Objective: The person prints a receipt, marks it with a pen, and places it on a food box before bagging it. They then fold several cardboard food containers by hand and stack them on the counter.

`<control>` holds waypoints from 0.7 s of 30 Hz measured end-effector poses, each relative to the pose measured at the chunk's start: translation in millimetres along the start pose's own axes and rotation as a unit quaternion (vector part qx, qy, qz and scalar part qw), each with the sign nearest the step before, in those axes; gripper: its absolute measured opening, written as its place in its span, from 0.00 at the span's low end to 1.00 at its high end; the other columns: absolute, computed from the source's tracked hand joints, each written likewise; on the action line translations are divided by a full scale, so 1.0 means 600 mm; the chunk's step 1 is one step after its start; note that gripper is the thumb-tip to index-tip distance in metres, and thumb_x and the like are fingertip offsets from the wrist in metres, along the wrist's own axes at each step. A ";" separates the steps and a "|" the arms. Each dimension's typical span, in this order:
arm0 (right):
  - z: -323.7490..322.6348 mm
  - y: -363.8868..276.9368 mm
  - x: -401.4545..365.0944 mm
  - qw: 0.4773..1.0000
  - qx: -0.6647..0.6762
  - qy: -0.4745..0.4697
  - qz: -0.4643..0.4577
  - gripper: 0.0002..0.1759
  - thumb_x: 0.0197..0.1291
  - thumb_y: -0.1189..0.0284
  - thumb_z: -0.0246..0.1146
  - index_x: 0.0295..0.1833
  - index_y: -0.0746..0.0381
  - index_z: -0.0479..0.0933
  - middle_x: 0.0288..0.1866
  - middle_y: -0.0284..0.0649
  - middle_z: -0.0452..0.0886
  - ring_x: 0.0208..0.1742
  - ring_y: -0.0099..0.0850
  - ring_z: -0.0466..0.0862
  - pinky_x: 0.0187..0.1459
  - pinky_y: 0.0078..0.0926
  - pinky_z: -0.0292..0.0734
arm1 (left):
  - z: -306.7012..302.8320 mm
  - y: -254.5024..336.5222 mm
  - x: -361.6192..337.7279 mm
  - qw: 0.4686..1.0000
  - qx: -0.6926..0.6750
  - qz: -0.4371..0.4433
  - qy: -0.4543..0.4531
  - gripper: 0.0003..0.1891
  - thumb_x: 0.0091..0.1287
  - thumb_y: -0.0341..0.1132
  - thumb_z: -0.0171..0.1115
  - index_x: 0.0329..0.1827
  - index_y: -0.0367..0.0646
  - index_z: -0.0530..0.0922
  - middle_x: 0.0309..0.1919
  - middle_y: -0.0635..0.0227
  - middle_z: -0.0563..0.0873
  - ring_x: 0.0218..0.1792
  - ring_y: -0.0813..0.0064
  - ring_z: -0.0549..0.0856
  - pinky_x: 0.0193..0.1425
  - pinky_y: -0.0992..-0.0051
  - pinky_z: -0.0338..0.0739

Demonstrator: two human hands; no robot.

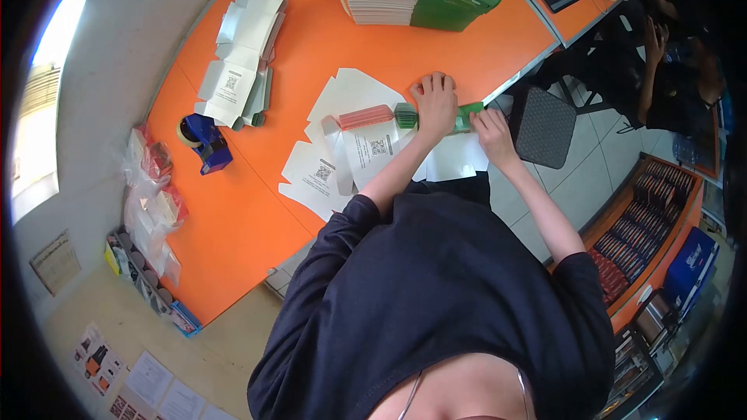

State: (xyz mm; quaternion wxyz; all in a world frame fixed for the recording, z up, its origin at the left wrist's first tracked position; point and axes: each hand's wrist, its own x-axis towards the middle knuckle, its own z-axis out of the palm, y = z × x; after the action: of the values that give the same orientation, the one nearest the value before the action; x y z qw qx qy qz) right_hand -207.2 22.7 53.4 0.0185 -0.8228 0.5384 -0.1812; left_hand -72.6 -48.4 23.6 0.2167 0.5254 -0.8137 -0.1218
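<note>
In front of me on the orange table (pixel 241 194), a part-folded white carton (pixel 359 157) with a QR code lies open. A row of pink-edged pieces (pixel 366 117) and a dark green-edged stack (pixel 405 115) sit along its far side. My left hand (pixel 436 106) bends its fingers over the carton's right part, beside the green stack. At the table edge, my right hand (pixel 493 135) pinches a green strip or flap (pixel 469 113) near the carton's right end. Flat white carton blanks (pixel 317 171) lie beneath and left of it. The left palm hides what it presses on.
More folded cartons (pixel 233 70) and a blue tape dispenser (pixel 208 144) stand to the left. A green-yellow box with a row of cards or booklets (pixel 455 1) is at the back. A dark stool (pixel 542 126) stands right of the table; another person's arm (pixel 652 70) shows beyond.
</note>
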 end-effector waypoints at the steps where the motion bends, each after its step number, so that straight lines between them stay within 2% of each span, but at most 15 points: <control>1: 0.004 -0.003 -0.003 1.000 -0.002 0.017 0.004 0.07 0.44 0.80 0.56 0.32 0.69 0.74 0.29 0.42 0.71 0.37 0.37 0.74 0.42 0.32 0.70 | 0.002 -0.001 0.001 1.000 0.005 0.003 -0.006 0.12 0.52 0.33 0.57 0.40 0.43 0.72 0.42 0.63 0.70 0.45 0.64 0.67 0.46 0.61 0.57; 3: 0.009 -0.007 -0.008 0.999 -0.006 0.035 0.012 0.07 0.44 0.80 0.56 0.33 0.69 0.73 0.30 0.42 0.72 0.38 0.37 0.74 0.43 0.32 0.70 | 0.002 0.001 0.002 1.000 0.010 0.011 -0.014 0.13 0.52 0.34 0.58 0.40 0.43 0.71 0.42 0.63 0.70 0.46 0.64 0.68 0.47 0.61 0.56; 5: 0.009 -0.009 -0.015 0.999 -0.001 0.016 0.030 0.10 0.44 0.80 0.56 0.36 0.70 0.73 0.34 0.44 0.73 0.42 0.38 0.74 0.47 0.32 0.70 | 0.002 0.008 0.001 0.998 -0.025 0.059 -0.021 0.13 0.57 0.41 0.57 0.43 0.48 0.71 0.44 0.66 0.71 0.47 0.65 0.68 0.48 0.60 0.54; 6: 0.007 -0.009 -0.017 0.999 -0.007 0.020 0.032 0.10 0.44 0.80 0.56 0.36 0.70 0.73 0.34 0.44 0.73 0.42 0.38 0.74 0.47 0.32 0.70 | 0.004 0.011 0.003 0.997 -0.028 0.066 -0.018 0.13 0.57 0.41 0.57 0.43 0.48 0.71 0.44 0.66 0.71 0.47 0.65 0.68 0.48 0.60 0.54; 8: -0.001 -0.019 -0.024 0.998 0.011 0.010 0.059 0.16 0.44 0.79 0.57 0.42 0.70 0.73 0.37 0.46 0.73 0.46 0.40 0.74 0.51 0.32 0.68 | 0.011 0.012 0.002 0.988 0.002 0.153 0.003 0.16 0.59 0.48 0.55 0.47 0.53 0.72 0.46 0.69 0.71 0.50 0.67 0.68 0.51 0.57 0.53; 9: -0.012 -0.030 -0.027 0.998 0.006 0.013 0.057 0.16 0.44 0.79 0.57 0.42 0.70 0.73 0.37 0.46 0.73 0.46 0.40 0.74 0.51 0.32 0.68 | 0.013 0.012 0.000 0.988 0.000 0.156 0.008 0.16 0.59 0.48 0.55 0.47 0.53 0.72 0.46 0.69 0.71 0.50 0.67 0.68 0.51 0.57 0.53; 11: -0.034 -0.058 -0.035 0.983 0.029 0.068 0.169 0.19 0.46 0.77 0.58 0.48 0.68 0.72 0.43 0.47 0.73 0.49 0.40 0.73 0.54 0.31 0.66 | 0.016 0.009 0.002 0.984 0.005 0.177 0.000 0.15 0.61 0.49 0.53 0.50 0.58 0.71 0.47 0.70 0.71 0.53 0.69 0.68 0.54 0.55 0.52; 13: -0.010 -0.090 -0.072 0.918 0.002 0.194 0.345 0.19 0.50 0.76 0.59 0.50 0.67 0.72 0.43 0.44 0.76 0.46 0.34 0.75 0.52 0.28 0.66 | 0.017 0.011 -0.001 0.983 0.019 0.179 0.015 0.15 0.61 0.49 0.52 0.50 0.58 0.72 0.47 0.70 0.71 0.52 0.69 0.68 0.55 0.54 0.51; 14: 0.008 -0.102 -0.091 0.830 0.234 0.164 0.479 0.18 0.52 0.74 0.60 0.49 0.67 0.72 0.42 0.42 0.77 0.43 0.30 0.75 0.51 0.26 0.66 | 0.017 0.010 0.001 0.983 0.031 0.181 0.020 0.15 0.62 0.49 0.52 0.50 0.58 0.72 0.47 0.71 0.71 0.52 0.69 0.68 0.55 0.54 0.50; 15: 0.013 -0.115 -0.098 0.674 0.450 0.119 0.574 0.17 0.53 0.73 0.62 0.48 0.68 0.72 0.41 0.40 0.77 0.41 0.25 0.75 0.49 0.24 0.67 | 0.018 0.009 0.004 0.982 0.033 0.185 0.027 0.15 0.62 0.49 0.52 0.50 0.58 0.72 0.47 0.71 0.71 0.52 0.69 0.68 0.55 0.54 0.50; 16: 0.019 -0.122 -0.105 0.674 0.451 0.126 0.571 0.17 0.53 0.73 0.62 0.48 0.68 0.72 0.41 0.40 0.77 0.41 0.25 0.75 0.49 0.24 0.67 | 0.019 0.007 0.004 0.984 0.008 0.177 0.013 0.15 0.63 0.48 0.51 0.49 0.57 0.72 0.45 0.70 0.71 0.52 0.68 0.68 0.56 0.54 0.50; 18: 0.012 -0.139 -0.093 0.616 0.504 0.178 0.579 0.15 0.54 0.72 0.64 0.44 0.68 0.72 0.36 0.36 0.78 0.38 0.20 0.73 0.44 0.20 0.67 | 0.005 0.005 0.014 0.984 -0.016 0.175 0.002 0.14 0.64 0.48 0.50 0.49 0.56 0.72 0.43 0.69 0.72 0.52 0.67 0.67 0.56 0.55 0.50; 20: -0.015 -0.147 -0.061 0.622 0.515 0.233 0.541 0.14 0.54 0.72 0.64 0.43 0.68 0.73 0.36 0.36 0.78 0.37 0.20 0.73 0.43 0.20 0.67 | -0.021 -0.021 0.050 0.948 -0.161 0.177 -0.212 0.15 0.67 0.45 0.45 0.51 0.50 0.72 0.40 0.68 0.75 0.48 0.70 0.71 0.53 0.63 0.58; 21: -0.043 -0.154 -0.044 0.624 0.523 0.273 0.513 0.13 0.54 0.72 0.64 0.42 0.68 0.73 0.35 0.35 0.77 0.37 0.19 0.72 0.41 0.19 0.67 | -0.058 -0.028 0.069 0.948 -0.158 0.181 -0.207 0.15 0.67 0.45 0.45 0.51 0.50 0.72 0.40 0.68 0.75 0.48 0.70 0.71 0.53 0.63 0.58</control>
State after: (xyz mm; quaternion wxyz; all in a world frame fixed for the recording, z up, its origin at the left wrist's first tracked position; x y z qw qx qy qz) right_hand -143.6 89.3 90.8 0.3879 -0.1779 0.6684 -0.6092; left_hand -57.0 -92.3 56.2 0.1418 0.2915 -0.8924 -0.3140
